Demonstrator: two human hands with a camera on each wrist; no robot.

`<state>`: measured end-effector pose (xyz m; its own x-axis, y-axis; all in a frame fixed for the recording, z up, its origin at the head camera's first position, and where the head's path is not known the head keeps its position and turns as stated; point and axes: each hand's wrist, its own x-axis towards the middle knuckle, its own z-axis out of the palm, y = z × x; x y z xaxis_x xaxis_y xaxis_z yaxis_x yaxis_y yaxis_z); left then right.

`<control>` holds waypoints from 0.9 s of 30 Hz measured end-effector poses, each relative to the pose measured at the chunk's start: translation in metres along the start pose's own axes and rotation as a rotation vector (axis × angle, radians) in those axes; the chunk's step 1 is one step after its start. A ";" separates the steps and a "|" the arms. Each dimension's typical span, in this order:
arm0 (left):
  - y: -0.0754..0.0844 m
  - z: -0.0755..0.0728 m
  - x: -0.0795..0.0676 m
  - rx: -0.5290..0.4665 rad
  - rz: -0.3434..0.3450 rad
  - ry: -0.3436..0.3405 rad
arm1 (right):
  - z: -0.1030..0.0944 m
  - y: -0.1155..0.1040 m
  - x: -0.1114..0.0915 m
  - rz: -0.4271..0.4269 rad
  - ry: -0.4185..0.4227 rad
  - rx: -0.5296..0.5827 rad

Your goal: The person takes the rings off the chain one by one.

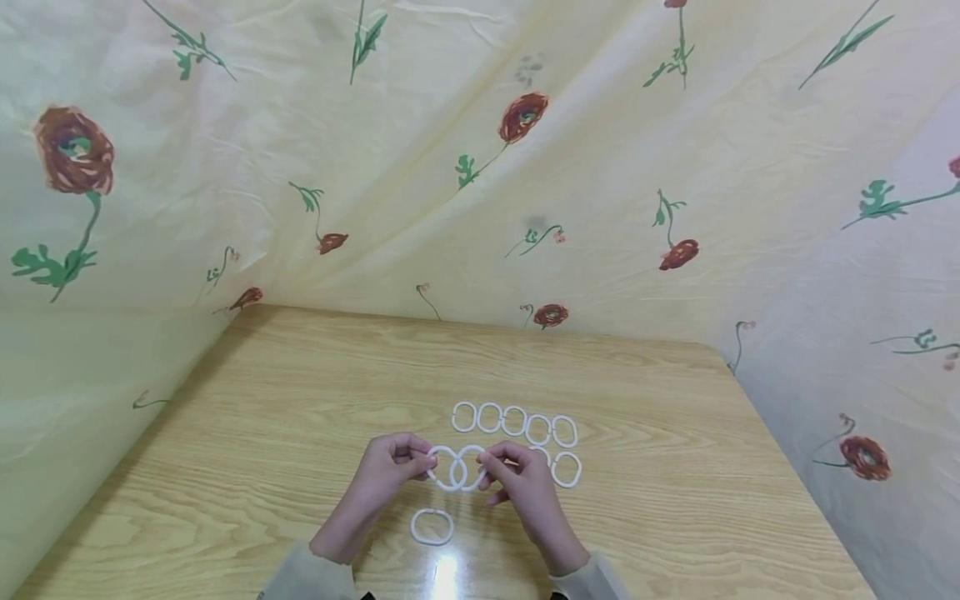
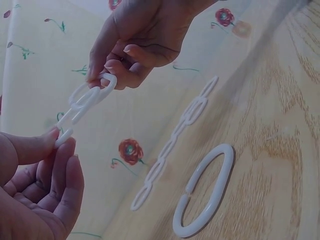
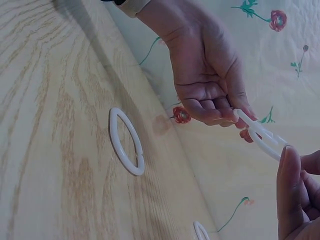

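Two white oval plastic links (image 1: 442, 448), each like a C-shaped ring, are held up just above the table and overlap as a pair, one through the other. My left hand (image 1: 390, 467) pinches the left link by its outer end between thumb and fingers. The other link (image 1: 472, 447) is pinched by my right hand (image 1: 525, 483) at its right end. In the left wrist view, the joined links (image 2: 86, 102) stretch between both hands. Below them on the table lies a loose white link (image 1: 432, 544), whose narrow gap (image 2: 187, 192) shows in the left wrist view.
Several more white links (image 1: 465, 403) lie in a row beyond the hands, with two others (image 1: 567, 487) in front, one partly behind my right hand. The wooden table (image 1: 300, 392) is bordered at the back and sides by a flowered cloth (image 1: 420, 208).
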<state>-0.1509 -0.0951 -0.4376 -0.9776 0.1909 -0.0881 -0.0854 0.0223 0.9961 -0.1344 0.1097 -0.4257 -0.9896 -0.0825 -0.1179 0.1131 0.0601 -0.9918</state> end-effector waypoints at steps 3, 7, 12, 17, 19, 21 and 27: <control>0.001 0.000 0.000 -0.004 0.008 0.007 | 0.002 0.000 -0.001 -0.007 0.011 0.002; 0.001 0.000 -0.001 -0.021 0.026 0.006 | 0.003 -0.002 -0.002 -0.015 0.026 0.002; 0.000 0.002 -0.002 -0.021 0.039 0.026 | 0.005 -0.003 -0.003 -0.013 0.044 0.021; 0.000 0.003 -0.001 -0.015 0.020 0.059 | 0.006 -0.002 -0.003 -0.021 0.056 0.033; -0.001 0.004 -0.001 -0.012 0.025 0.067 | 0.006 -0.001 -0.002 -0.025 0.059 0.032; -0.002 0.005 0.000 -0.010 0.033 0.071 | 0.006 0.000 -0.002 -0.024 0.061 0.031; -0.003 0.007 0.000 -0.011 0.036 0.095 | 0.006 0.001 -0.002 -0.018 0.067 0.028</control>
<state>-0.1496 -0.0882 -0.4412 -0.9939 0.0972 -0.0523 -0.0520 0.0060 0.9986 -0.1317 0.1041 -0.4266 -0.9951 -0.0165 -0.0970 0.0965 0.0312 -0.9948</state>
